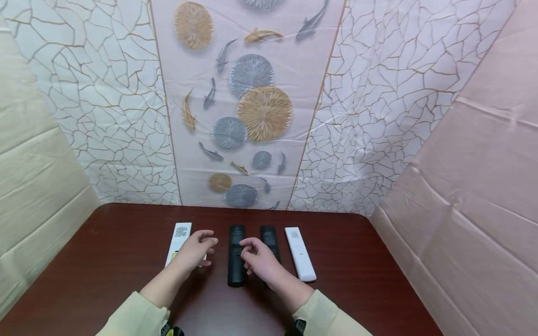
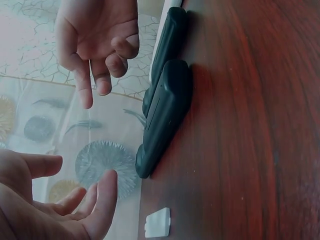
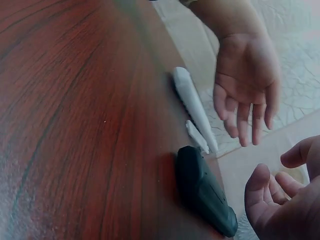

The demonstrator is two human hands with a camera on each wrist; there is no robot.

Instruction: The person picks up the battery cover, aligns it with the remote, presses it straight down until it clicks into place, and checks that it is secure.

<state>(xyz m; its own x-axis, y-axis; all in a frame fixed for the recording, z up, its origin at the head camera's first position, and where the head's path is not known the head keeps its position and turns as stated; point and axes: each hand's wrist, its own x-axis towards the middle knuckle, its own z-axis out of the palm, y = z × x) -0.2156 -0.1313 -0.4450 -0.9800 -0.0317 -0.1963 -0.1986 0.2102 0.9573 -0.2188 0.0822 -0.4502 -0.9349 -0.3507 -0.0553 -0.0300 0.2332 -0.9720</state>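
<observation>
My left hand hovers above the table beside a white remote control, its fingers loosely bent and holding nothing. A yellow patch shows on that remote, whose lower part is partly hidden by the hand. Under the left fingers lies a small white piece, like a battery cover. My right hand hovers between a long black remote control and a shorter black remote control, partly covering the shorter one. Its fingers are relaxed and grip nothing. Both hands are raised off the tabletop in the wrist views.
Another white remote control lies face down, slightly slanted, right of the black ones. All rest on a dark reddish-brown table. Patterned cloth hangs behind the table, and pale padded panels stand at both sides.
</observation>
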